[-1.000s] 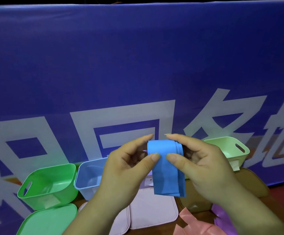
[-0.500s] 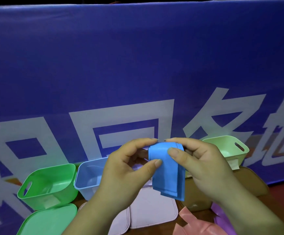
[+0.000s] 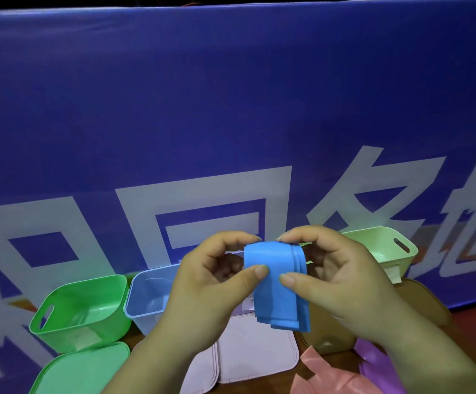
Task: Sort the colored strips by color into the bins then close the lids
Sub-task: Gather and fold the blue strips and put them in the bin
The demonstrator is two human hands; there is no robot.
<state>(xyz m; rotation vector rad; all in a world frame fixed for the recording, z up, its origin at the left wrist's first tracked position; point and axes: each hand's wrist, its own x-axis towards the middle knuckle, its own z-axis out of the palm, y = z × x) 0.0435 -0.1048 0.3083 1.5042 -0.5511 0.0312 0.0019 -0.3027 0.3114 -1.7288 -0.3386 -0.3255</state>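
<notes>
A person's left hand and right hand hold a folded blue strip up before the camera, above the middle of a row of bins. Each hand pinches the strip's layers between thumb and curled forefinger, the left at its left edge and the right at its right edge. Both thumb tips press on the near face, close to each other but apart. The strip is doubled over at the top, and its stacked ends hang down with uneven lower edges.

Below and to the left, an open light blue bin stands just beside an open green bin with a slot handle. A green lid lies flat in front of the green bin. Two pale lids lie side by side on the table beneath the hands, partly covered by the left forearm.

Behind the right hand, a pale green bin with a slot handle stands against the backdrop. A tan-brown piece sits under the right wrist; whether it is a lid or a bin cannot be told. Pink strips and purple strips lie at the lower right, on the reddish-brown table. A blue banner with large white characters fills the background.
</notes>
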